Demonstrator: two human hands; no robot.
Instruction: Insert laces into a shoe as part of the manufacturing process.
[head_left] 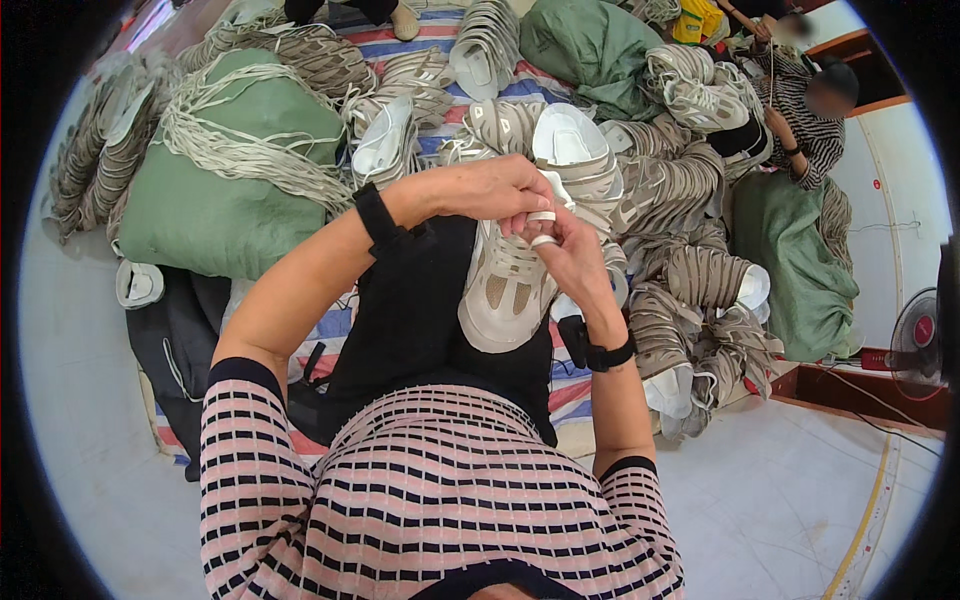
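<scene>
A beige and tan mesh shoe upper lies on my black-clad lap, its rounded toe toward me and pale laces across its front. My left hand is over its far end, fingers pinched together. Close against it, my right hand is curled with its fingertips meeting the left ones. White bands circle fingers there. Whatever the fingertips grip is hidden by the fingers. Just beyond stands another upper with a white lining.
A bundle of pale shoelaces drapes over a green sack at left. Stacked shoe uppers surround me on a striped sheet. Another person sits far right, near a green sack and a fan.
</scene>
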